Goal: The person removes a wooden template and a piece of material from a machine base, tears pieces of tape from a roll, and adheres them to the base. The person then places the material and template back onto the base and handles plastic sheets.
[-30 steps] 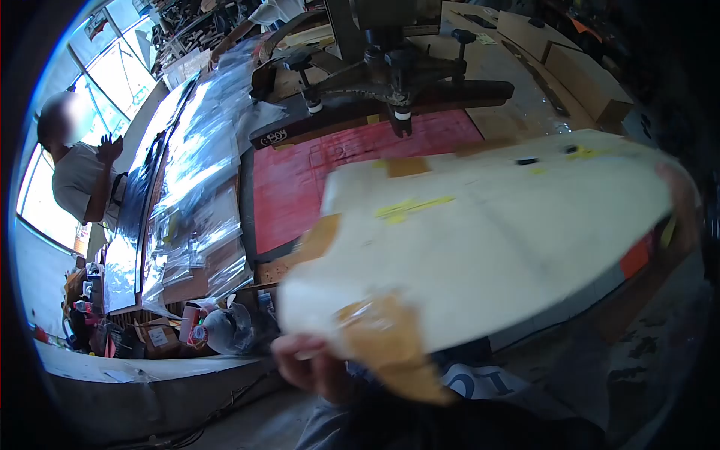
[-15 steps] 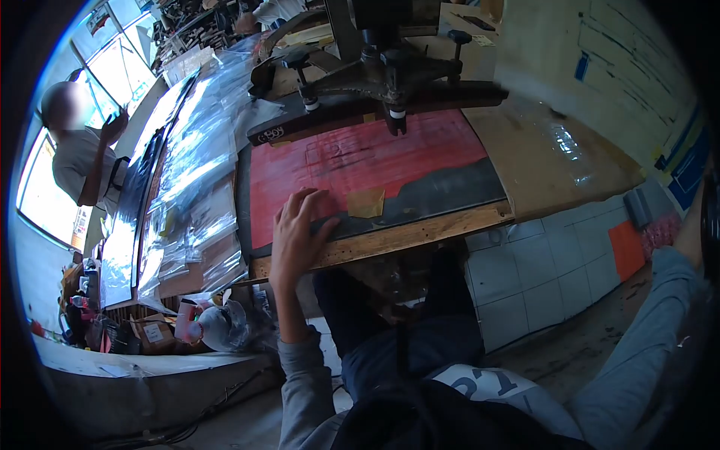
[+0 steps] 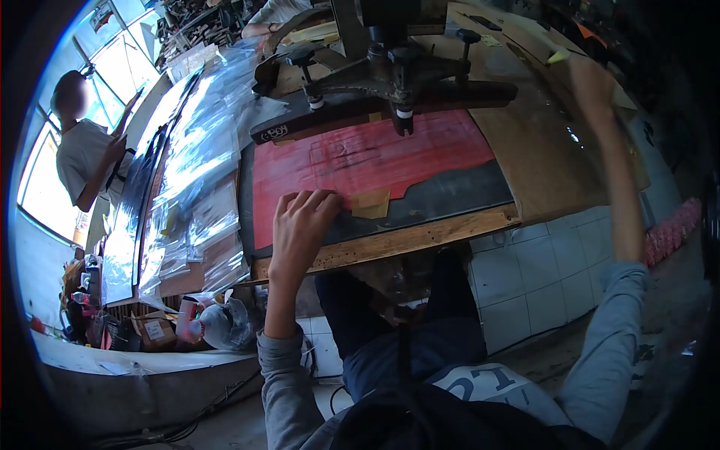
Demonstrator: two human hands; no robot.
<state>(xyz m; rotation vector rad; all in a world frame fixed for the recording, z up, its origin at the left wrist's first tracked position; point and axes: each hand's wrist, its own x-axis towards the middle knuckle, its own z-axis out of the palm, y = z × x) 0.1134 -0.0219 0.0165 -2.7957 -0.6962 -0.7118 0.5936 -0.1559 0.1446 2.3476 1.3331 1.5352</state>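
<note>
My left hand [image 3: 298, 229] rests palm down on the near left part of a red panel [image 3: 360, 161], fingers bent but not gripping, beside a patch of tan tape [image 3: 370, 203]. The panel has a dark border [image 3: 450, 193] and a wooden front edge [image 3: 420, 238]. My right hand [image 3: 594, 94] is raised at the upper right, over the brown covered board [image 3: 536, 157]. It is blurred, and its fingers are hard to make out. A small yellow-green tip [image 3: 558, 56] shows just left of them; I cannot tell whether the hand holds it.
A black metal bracket with knobs [image 3: 397, 82] carries a dark bar [image 3: 330, 112] over the panel. Clear plastic sheets [image 3: 195, 172] lie at left. A person [image 3: 90, 150] stands by the window; another person's arm [image 3: 262, 28] shows at the back. Plastic bottles [image 3: 221, 326] sit lower left.
My right hand has swung from the far right edge inward and up over the board. The large pale sheet with printed lines no longer stands upright at right. My left hand has shifted slightly.
</note>
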